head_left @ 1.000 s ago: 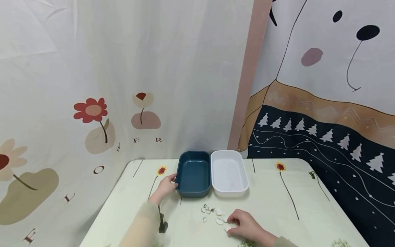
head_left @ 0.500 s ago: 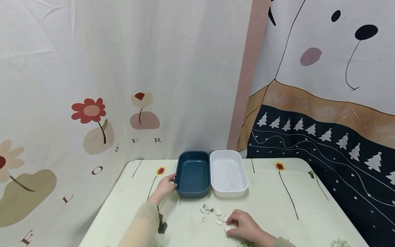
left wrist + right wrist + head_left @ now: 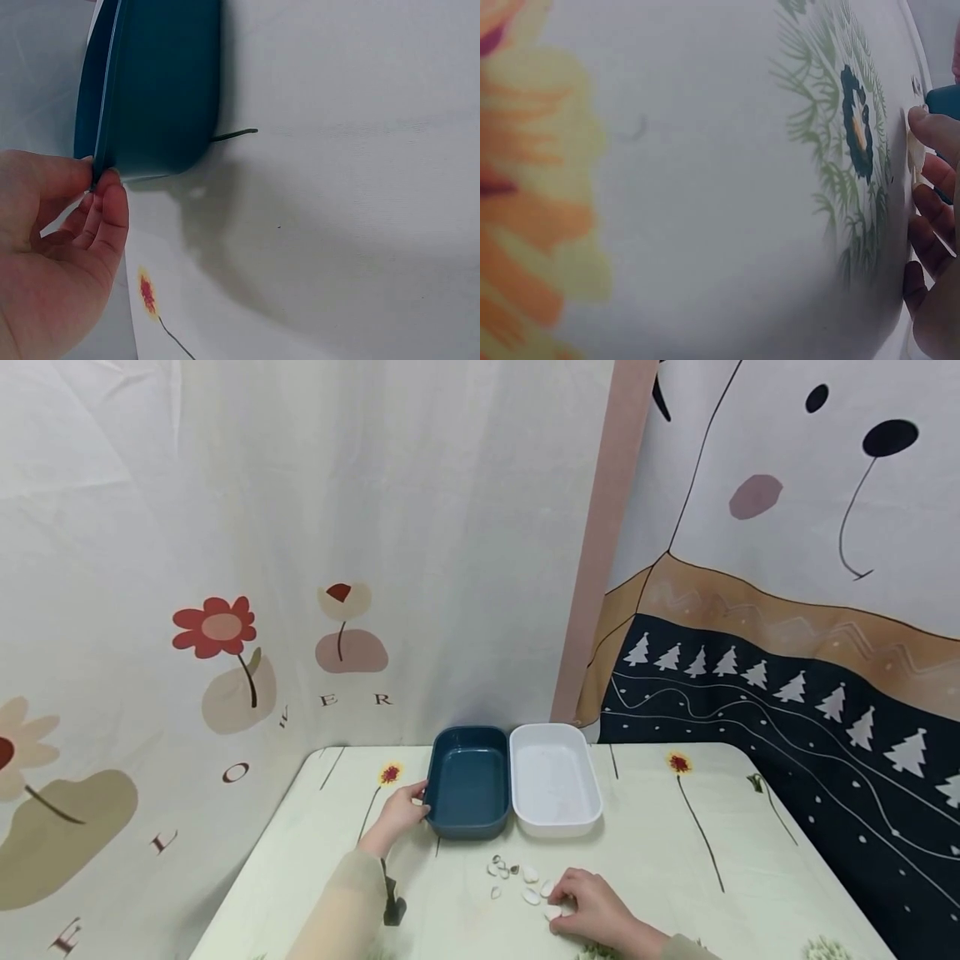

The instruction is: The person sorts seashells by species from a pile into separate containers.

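Observation:
In the head view my left hand (image 3: 402,812) pinches the left rim of a dark blue rectangular dish (image 3: 469,789). The left wrist view shows the thumb above that dish's rim (image 3: 105,90) and curled fingers below it. My right hand (image 3: 592,906) is low over the table, its thumb and fingertips pinching a white seashell (image 3: 553,912). Seen from the right wrist, this pale shell (image 3: 915,154) sits between thumb and fingers, partly hidden. Several other shells lie to its left, among them a white shell (image 3: 531,897) and a small dark shell (image 3: 514,869).
A white rectangular dish (image 3: 555,781) stands right beside the blue one, at the table's back edge. The table (image 3: 645,843) has a pale cloth printed with flowers. Patterned curtains (image 3: 480,543) hang behind it and on both sides.
Both hands stay almost where they were. Slightly more of the white seashell shows at the right fingertips; the dishes have not moved.

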Demonstrator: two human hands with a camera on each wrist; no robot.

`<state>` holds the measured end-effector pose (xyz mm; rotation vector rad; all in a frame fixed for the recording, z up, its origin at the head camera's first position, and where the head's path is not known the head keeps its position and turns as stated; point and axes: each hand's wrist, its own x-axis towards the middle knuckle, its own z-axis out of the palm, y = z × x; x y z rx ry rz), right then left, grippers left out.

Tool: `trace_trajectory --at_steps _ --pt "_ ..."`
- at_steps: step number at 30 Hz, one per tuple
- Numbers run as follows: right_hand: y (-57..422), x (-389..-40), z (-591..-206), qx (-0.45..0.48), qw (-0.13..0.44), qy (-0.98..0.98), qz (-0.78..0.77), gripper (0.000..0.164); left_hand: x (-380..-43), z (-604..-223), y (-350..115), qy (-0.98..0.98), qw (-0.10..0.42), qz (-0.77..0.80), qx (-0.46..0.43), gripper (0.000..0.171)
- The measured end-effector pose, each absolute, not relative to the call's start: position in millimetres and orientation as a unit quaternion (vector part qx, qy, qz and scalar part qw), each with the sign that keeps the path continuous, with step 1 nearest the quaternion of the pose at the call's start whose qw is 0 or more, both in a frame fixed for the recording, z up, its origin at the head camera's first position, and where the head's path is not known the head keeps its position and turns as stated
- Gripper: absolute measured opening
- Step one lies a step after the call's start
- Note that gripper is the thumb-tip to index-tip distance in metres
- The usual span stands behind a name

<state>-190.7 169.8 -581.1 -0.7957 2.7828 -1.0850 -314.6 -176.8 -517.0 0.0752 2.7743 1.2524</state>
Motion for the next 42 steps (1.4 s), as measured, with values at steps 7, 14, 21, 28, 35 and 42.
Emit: trace_trajectory --at_steps 7,14,21,28,35,42 --pt "172 -191 -575 -0.244 0.054 0.882 -0.4 0.019 -312 -515 -175 0.909 0.051 0.413 0.02 0.055" --pt "180 -198 -562 -0.262 0.035 0.871 -0.415 0.019 -311 -514 -176 0.908 0.054 0.415 0.017 0.055" --pt "185 -210 -548 -0.257 0.022 0.874 -0.413 0.021 -311 -514 -175 0.907 0.057 0.416 0.016 0.056" --pt "187 -218 -534 -0.253 0.021 0.881 -0.4 0.023 -313 -513 -175 0.908 0.059 0.415 0.011 0.056" --pt "187 -225 -525 -0.275 0.008 0.875 -0.398 0.025 -312 -514 -175 0.907 0.058 0.417 0.013 0.056" --pt "186 -233 -519 -0.274 -0.009 0.885 -0.377 0.021 -313 -515 -176 0.905 0.059 0.422 0.011 0.056"
